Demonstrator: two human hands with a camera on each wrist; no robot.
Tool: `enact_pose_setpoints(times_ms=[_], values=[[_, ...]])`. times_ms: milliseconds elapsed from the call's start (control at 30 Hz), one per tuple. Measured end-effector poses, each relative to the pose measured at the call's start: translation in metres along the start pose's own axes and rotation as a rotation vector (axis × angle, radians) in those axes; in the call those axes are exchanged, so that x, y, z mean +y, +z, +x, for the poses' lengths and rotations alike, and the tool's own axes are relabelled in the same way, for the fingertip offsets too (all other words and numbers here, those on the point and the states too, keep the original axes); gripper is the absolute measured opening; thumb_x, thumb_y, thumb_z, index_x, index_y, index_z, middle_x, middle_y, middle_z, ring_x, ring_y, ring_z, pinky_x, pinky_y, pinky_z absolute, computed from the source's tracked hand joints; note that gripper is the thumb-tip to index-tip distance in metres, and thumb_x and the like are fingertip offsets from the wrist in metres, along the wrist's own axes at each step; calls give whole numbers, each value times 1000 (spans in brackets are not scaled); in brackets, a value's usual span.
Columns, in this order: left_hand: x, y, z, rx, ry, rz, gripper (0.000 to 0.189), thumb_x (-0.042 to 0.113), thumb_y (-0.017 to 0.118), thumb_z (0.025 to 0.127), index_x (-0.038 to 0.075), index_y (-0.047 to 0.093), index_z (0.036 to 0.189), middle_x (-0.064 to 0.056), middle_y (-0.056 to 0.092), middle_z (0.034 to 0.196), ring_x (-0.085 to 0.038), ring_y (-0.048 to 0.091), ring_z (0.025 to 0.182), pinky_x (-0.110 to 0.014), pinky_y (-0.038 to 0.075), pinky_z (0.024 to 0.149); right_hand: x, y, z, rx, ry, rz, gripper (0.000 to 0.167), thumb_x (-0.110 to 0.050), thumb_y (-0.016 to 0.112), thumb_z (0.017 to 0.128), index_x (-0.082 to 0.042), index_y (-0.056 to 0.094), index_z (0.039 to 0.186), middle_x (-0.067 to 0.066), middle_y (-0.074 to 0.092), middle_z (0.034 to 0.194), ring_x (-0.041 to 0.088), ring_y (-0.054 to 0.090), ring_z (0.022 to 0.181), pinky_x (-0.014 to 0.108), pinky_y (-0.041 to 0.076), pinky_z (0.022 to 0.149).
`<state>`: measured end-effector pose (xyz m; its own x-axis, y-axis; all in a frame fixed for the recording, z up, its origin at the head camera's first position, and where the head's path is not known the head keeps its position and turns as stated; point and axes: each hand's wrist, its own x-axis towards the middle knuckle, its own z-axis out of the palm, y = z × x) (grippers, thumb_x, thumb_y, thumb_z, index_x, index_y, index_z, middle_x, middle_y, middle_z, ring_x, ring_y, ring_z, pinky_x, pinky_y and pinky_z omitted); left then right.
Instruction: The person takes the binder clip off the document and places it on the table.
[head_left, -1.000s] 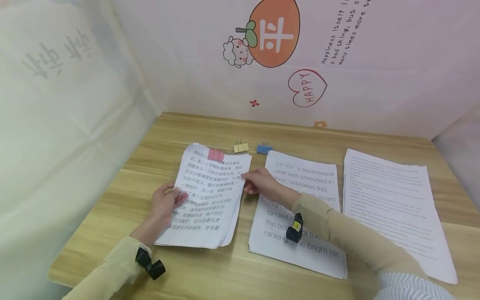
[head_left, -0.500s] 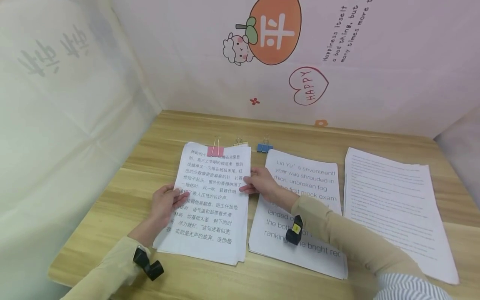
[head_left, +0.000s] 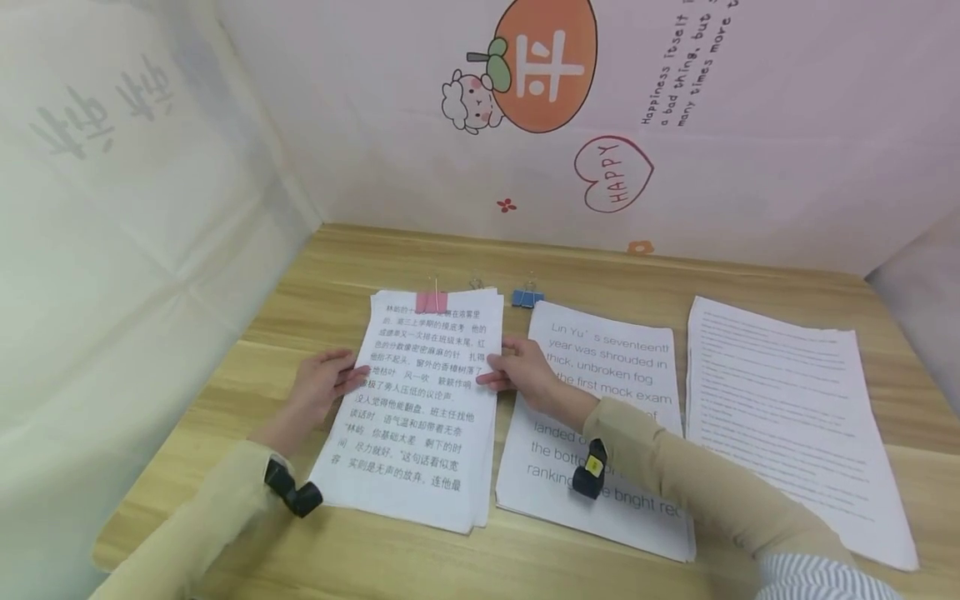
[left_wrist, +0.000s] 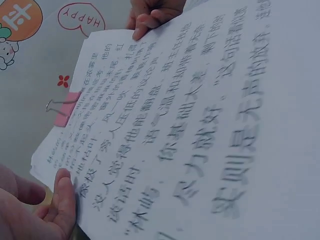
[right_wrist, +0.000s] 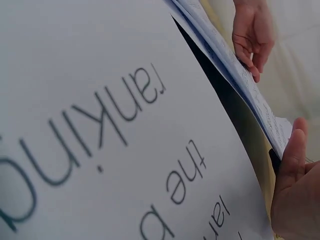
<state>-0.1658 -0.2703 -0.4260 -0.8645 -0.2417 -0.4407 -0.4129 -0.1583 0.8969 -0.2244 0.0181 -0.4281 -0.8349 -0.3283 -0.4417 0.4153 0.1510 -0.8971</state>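
Note:
A stack of printed paper [head_left: 420, 417] with Chinese text bears a pink binder clip [head_left: 432, 302] at its top edge. My right hand [head_left: 525, 375] pinches the stack's right edge, with the thumb and fingers around the sheets. In the right wrist view a dark gap shows under that raised edge. My left hand [head_left: 318, 387] lies along the left edge, its loosely extended fingers [left_wrist: 62, 200] touching the margin of the top sheet. Lower sheets stick out slightly at the right side and the corners.
A second stack of paper [head_left: 577, 508] with large English print lies under my right forearm. Farther right is a third stack of paper [head_left: 787, 433] with small print. A blue binder clip [head_left: 528, 298] stands behind, on the wooden table [head_left: 622, 275].
The Chinese stack has straightened, and its lower edge has come nearer to me. Its top covers most of the yellow clip. My left hand has slid left and slightly up, its fingers less far over the page.

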Motion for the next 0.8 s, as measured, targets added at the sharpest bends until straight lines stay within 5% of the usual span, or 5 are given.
enact_pose_setpoints(times_ms=[267,433,567,800], values=[[40,17,32,-56,1,155,55,12,47,99,-2,23,146,-15,50,120,0,63,75,-12,54,79,3,-2,-1,-27,-24,11,41,-7,51,96,-8,46,136,22,65,115,9,69,66,20,56,59],[59,25,55,-60,14,221,57,16,55,96,2,30,145,-12,52,116,-2,62,73,-12,54,72,-3,-1,-8,-35,-23,-12,40,-7,49,96,-5,45,136,23,64,115,9,68,65,22,57,63],[72,33,69,-89,53,370,56,23,58,95,3,36,142,-15,54,120,-2,61,70,-12,54,68,6,-2,-2,-39,-29,-8,39,-7,50,96,-5,46,135,22,66,112,9,68,64,21,56,59],[93,54,85,-228,41,596,62,34,61,92,3,39,141,-18,61,124,-4,61,64,-13,51,58,9,1,-2,-39,-46,-26,38,-8,51,96,-9,49,133,20,70,102,10,67,61,20,55,55]])
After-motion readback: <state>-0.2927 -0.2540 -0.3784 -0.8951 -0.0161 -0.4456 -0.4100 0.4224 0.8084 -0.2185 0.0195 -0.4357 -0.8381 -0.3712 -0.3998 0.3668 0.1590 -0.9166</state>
